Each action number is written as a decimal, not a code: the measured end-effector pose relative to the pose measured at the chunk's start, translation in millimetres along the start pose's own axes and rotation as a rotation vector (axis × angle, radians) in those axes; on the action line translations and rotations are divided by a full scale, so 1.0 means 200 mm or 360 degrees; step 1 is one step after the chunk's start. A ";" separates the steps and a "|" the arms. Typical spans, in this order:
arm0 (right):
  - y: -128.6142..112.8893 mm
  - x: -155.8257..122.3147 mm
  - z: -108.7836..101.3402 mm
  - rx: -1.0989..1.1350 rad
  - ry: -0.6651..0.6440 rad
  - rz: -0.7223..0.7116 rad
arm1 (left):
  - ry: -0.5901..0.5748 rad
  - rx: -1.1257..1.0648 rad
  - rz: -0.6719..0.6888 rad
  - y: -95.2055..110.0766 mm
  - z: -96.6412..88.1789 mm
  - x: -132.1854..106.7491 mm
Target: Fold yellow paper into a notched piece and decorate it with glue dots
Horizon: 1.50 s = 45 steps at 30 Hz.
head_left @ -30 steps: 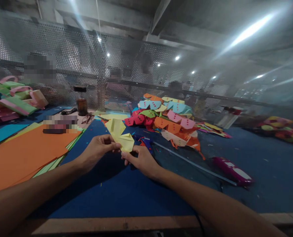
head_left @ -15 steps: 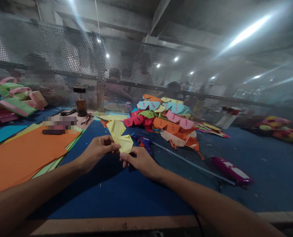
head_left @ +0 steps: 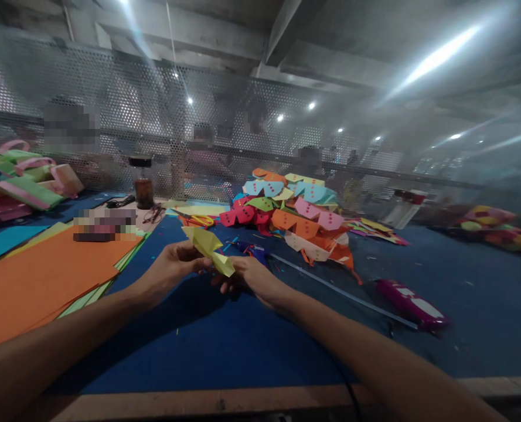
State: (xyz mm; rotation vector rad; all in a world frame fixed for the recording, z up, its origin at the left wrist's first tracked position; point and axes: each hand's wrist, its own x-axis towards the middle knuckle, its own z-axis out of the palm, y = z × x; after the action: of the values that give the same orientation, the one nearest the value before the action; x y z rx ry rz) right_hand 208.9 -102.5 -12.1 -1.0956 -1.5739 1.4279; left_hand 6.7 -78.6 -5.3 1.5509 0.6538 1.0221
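Observation:
A folded piece of pale yellow paper (head_left: 208, 246) is held above the blue tabletop, tilted so that it shows partly edge-on. My left hand (head_left: 181, 264) pinches its left side between thumb and fingers. At its lower right end, my right hand (head_left: 245, 278) grips the paper, with some fingertips hidden beneath. Just behind the right hand lies a blue glue gun (head_left: 254, 251) with a clear glue stick (head_left: 330, 284) trailing to the right. Yellow-handled scissors (head_left: 201, 220) rest beyond the paper.
Orange paper sheets (head_left: 44, 275) are stacked at left. A heap of folded paper pieces with red dots (head_left: 304, 217) stands at the back. A lidded jar (head_left: 144, 184) is behind the stack. A purple device (head_left: 412, 305) lies at right, and a mesh partition (head_left: 234, 105) runs behind.
The yellow paper has tipped flatter and sits slightly lower, both hands still on it. The scissors behind it have come into clearer view.

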 end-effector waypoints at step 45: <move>-0.06 0.00 -0.11 -0.1099 0.0689 -0.0905 | 0.0366 0.0181 0.0012 0.01 -0.08 0.04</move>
State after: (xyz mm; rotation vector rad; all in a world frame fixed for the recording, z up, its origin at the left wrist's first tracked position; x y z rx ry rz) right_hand 228.8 -94.3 2.1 -1.0943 -1.8772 0.2386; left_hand -3.7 -65.5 -0.2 1.5470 0.8781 1.1977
